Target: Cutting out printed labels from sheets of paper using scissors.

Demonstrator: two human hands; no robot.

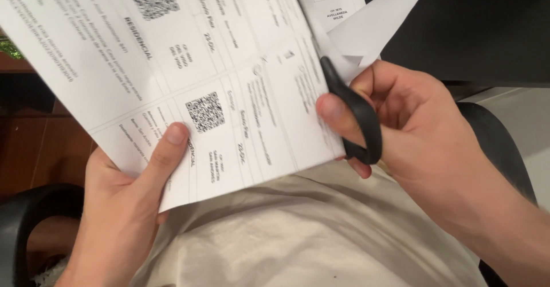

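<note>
A large white sheet of paper (172, 63) fills the upper left of the view, held up over the lap. It is thin and flat, printed with grey text, ruled into boxes, and marked with two square black-and-white code patterns. Its right edge is being met by black scissors (358, 115), whose smooth, rounded plastic handle loop is seen plainly; the blades are hidden behind the paper, so how far they are spread cannot be told. A narrower cut strip of the same paper (378, 23) is seen curling away above the scissors, pointed at its upper end.

Below the sheet, a pale cream garment (298, 230) of soft, creased cloth is spread across the lap. A dark table (470, 29) with a matt surface lies at the upper right, and curved black chair arms (28, 218) are seen at both lower sides. A brown tiled floor (34, 144) shows at the left.

The left hand (132, 207) is closed on the lower edge of the sheet, thumb pressed flat on the printed face, fingers hidden behind. The right hand (412, 126) is closed around the scissors handle, thumb through the loop and fingers curled beneath.
</note>
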